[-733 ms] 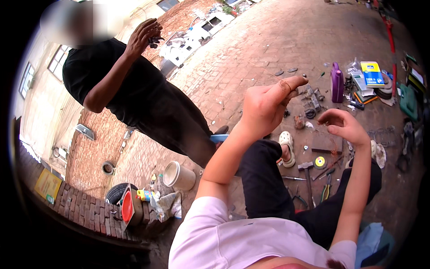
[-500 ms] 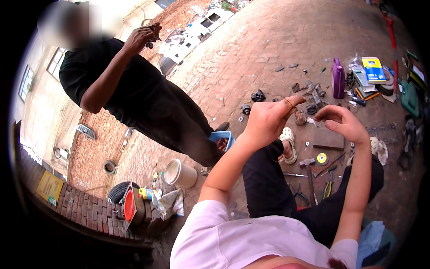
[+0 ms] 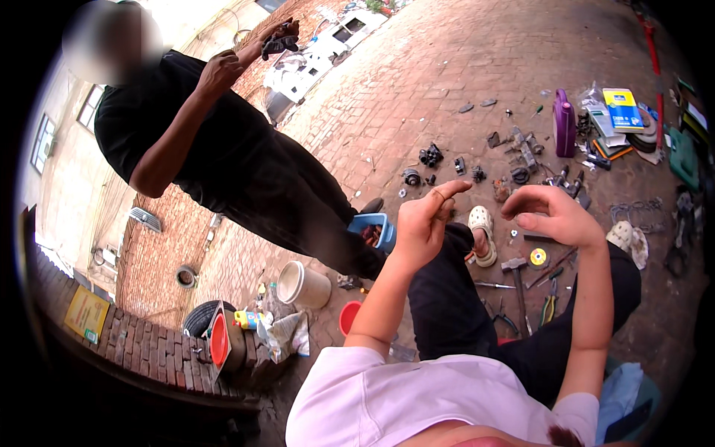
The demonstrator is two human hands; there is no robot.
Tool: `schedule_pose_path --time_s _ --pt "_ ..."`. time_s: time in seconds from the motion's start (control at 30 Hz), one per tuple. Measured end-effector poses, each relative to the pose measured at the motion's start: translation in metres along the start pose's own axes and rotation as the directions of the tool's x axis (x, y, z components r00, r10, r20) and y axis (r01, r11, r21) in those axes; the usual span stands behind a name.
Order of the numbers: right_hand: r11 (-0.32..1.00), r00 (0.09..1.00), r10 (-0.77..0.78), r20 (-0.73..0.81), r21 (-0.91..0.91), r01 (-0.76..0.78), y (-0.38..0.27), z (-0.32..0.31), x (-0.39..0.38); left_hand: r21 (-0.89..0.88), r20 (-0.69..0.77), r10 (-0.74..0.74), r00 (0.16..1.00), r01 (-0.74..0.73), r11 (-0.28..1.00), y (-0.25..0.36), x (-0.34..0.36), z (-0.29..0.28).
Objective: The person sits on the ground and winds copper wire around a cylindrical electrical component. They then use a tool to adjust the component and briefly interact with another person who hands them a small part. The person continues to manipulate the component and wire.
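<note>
Both my hands are raised over the ground in front of my knees, with nothing visible in either. My left hand (image 3: pixel 426 227) has its index finger stretched out; the other fingers are partly curled and half hidden. My right hand (image 3: pixel 557 214) is curved, thumb apart from the fingers, with a gap between the two hands. Below them lie a hammer (image 3: pixel 519 287), a pair of yellow-handled pliers (image 3: pixel 550 302), a round yellow disc (image 3: pixel 538 257) and several dark greasy metal parts (image 3: pixel 524 151).
A person in black (image 3: pixel 223 149) stands at the left, holding a small dark thing (image 3: pixel 281 45). Nearby are a blue crate (image 3: pixel 386 232), a white bucket (image 3: pixel 313 289) and a red bowl (image 3: pixel 348 316). A purple jug (image 3: pixel 564 125) and a green case (image 3: pixel 682 158) stand at the right.
My hands have lowered a little, and the left has moved left, widening the gap between them. The other person's hands have moved apart, one reaching right with the dark thing.
</note>
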State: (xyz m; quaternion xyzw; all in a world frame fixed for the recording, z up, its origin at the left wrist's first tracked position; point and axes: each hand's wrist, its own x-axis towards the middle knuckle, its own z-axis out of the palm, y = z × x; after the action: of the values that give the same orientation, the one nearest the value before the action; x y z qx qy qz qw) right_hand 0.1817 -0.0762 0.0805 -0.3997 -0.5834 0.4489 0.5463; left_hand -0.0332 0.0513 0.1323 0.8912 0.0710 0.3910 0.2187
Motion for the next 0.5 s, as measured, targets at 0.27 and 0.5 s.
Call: schedule_pose_path --time_s 0.27,0.5 --pt "0.999 0.997 -0.049 -0.052 0.019 0.05 0.002 0.008 0.004 0.048 0.155 0.059 0.986 -0.067 0.997 -0.003 -0.016 0.014" --pt "0.989 0.981 -0.015 -0.194 0.14 0.043 0.011 0.023 0.017 0.079 0.018 -0.147 0.989 0.145 0.986 -0.006 -0.016 -0.002"
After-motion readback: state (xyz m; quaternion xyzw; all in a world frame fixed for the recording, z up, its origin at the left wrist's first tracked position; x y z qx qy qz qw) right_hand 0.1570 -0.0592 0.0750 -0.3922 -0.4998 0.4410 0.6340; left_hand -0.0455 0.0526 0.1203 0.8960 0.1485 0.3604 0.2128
